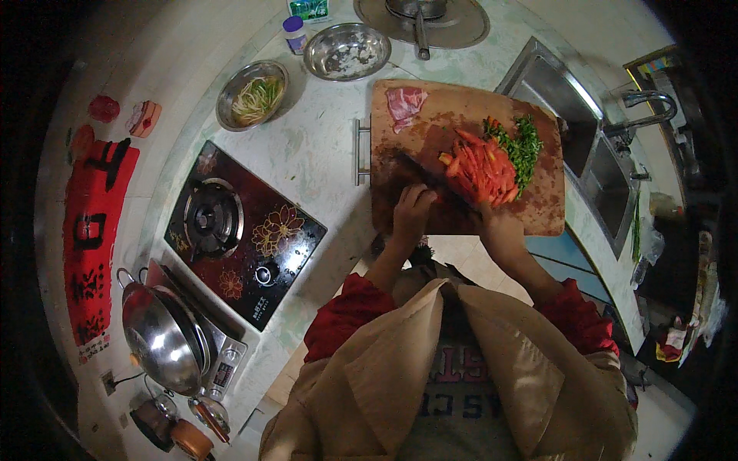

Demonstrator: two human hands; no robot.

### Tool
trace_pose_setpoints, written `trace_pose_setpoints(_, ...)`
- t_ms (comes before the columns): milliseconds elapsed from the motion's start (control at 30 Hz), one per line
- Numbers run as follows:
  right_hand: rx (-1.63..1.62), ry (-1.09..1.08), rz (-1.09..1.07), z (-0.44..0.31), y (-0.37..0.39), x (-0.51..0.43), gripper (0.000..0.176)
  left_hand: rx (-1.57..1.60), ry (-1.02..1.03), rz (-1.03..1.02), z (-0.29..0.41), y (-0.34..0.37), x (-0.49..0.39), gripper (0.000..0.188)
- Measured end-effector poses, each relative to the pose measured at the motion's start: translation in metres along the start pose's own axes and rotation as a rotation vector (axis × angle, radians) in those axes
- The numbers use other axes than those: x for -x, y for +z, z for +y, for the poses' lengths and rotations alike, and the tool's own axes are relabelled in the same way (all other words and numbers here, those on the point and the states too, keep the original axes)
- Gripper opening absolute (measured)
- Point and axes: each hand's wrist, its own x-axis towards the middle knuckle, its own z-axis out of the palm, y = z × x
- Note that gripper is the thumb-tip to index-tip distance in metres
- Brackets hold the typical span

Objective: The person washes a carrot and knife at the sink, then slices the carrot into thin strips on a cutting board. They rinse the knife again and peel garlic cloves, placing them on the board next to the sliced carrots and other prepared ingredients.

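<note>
My right hand [500, 227] is closed around the handle of a kitchen knife [429, 173], whose dark blade slants up and left over the wooden cutting board [403, 138]. Beside the blade, my left hand [412, 210] rests low over the board with bent fingers; whether anything lies under the fingertips cannot be made out. A heap of sliced red vegetable strips [481, 170], perhaps carrot or pepper, lies to the right of the knife. Chopped green herbs [526, 152] touch its right side. A piece of raw meat [405, 105] lies at the board's upper left corner.
A double steel sink [611, 190] adjoins the board's right. Two steel bowls stand behind: one with shredded vegetables [256, 101], one with white residue [347, 52]. A gas hob [248, 230] and a lidded wok [161, 334] are at left. A pan handle [422, 40] points toward me.
</note>
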Motion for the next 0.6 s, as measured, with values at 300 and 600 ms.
trace_pose_setpoints(300,-0.074,0.066,-0.076,-0.013,0.017,-0.012,0.024,0.027,-0.002,0.049,0.002,0.0,-0.002,0.021)
trace_pose_setpoints(600,0.079,-0.037,-0.077,-0.005,0.016,0.003,0.029,0.057,-0.044,0.032,0.001,0.002,0.002,0.019)
